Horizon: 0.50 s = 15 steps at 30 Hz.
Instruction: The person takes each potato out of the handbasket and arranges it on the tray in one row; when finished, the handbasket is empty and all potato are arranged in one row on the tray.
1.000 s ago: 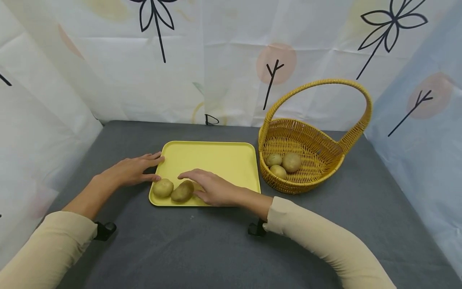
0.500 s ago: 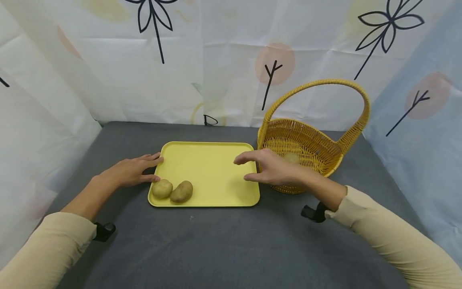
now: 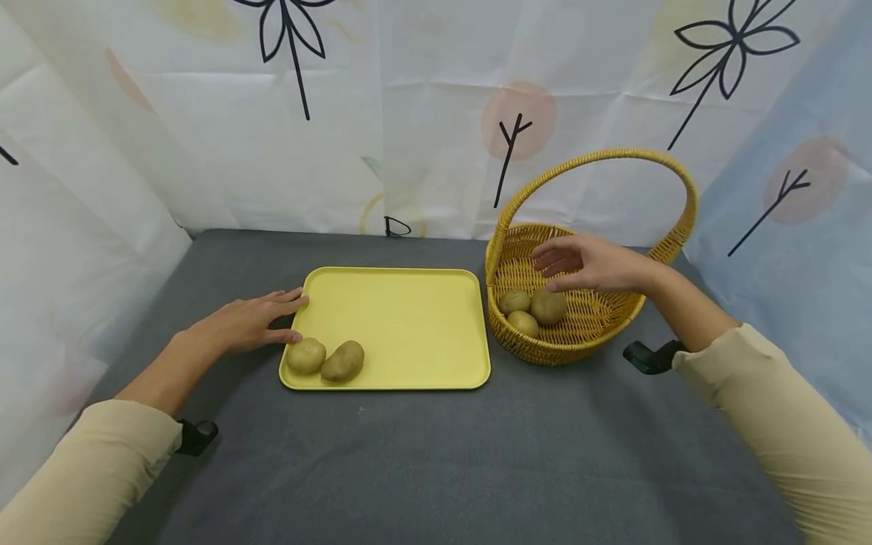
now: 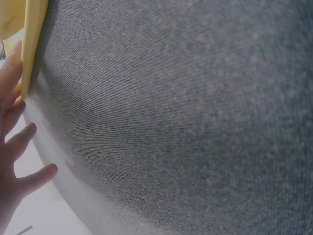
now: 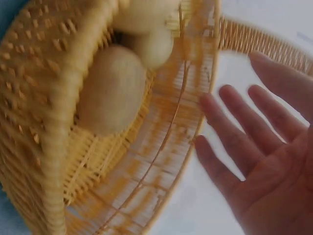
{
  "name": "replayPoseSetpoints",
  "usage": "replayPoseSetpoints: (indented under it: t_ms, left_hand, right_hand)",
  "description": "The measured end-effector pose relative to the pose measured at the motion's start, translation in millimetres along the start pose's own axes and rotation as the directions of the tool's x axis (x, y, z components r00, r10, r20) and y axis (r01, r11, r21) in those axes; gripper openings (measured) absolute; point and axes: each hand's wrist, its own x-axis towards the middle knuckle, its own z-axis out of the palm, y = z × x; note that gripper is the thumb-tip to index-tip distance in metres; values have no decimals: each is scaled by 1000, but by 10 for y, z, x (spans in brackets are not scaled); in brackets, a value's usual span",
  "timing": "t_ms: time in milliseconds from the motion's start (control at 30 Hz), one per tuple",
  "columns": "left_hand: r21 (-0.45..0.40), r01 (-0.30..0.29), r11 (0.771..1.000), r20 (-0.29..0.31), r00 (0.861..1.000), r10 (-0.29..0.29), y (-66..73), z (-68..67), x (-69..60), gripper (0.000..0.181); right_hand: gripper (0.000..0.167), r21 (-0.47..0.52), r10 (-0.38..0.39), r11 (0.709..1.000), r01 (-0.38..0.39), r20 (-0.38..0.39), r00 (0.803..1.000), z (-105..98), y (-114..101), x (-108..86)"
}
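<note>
Two potatoes, one round [image 3: 306, 356] and one longer [image 3: 344, 361], lie side by side in the near left corner of the yellow tray [image 3: 409, 325]. My left hand [image 3: 248, 324] rests at the tray's left edge with its fingers spread; in the left wrist view the fingers [image 4: 12, 73] touch the rim [image 4: 32, 44]. Over the wicker basket [image 3: 545, 352] hovers my right hand [image 3: 593, 265], empty, fingers relaxed. Below it three potatoes [image 3: 548, 307] lie together in the basket's left part. The right wrist view shows the hand [image 5: 274, 161] above them [image 5: 112, 90], not touching.
The basket's tall handle [image 3: 613, 154] arches above the right hand and forearm. Tray and basket stand close together on a dark grey cloth [image 3: 381, 469]. Behind and at both sides hang printed white curtains [image 3: 436, 151].
My right hand has moved right, from beside the tray's longer potato, across the tray to above the basket, carrying nothing. My left hand and the potatoes have stayed in place.
</note>
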Motion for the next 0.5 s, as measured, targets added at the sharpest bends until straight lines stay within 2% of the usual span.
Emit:
replayPoseSetpoints:
  t_ms: [167, 333, 500]
  left_hand:
    - [-4, -1, 1000, 2, 1000, 1, 5, 2, -10, 82]
    - [-3, -3, 1000, 1, 1000, 3, 15, -8, -13, 82]
    - [-2, -3, 1000, 1, 1000, 3, 22, -18, -14, 81]
  right_hand:
    - [65, 8, 118, 993, -120, 131, 984, -121, 145, 4]
    - [70, 6, 202, 978, -209, 230, 952, -183, 259, 44]
    - [73, -27, 262, 963, -267, 311, 914, -203, 354, 125]
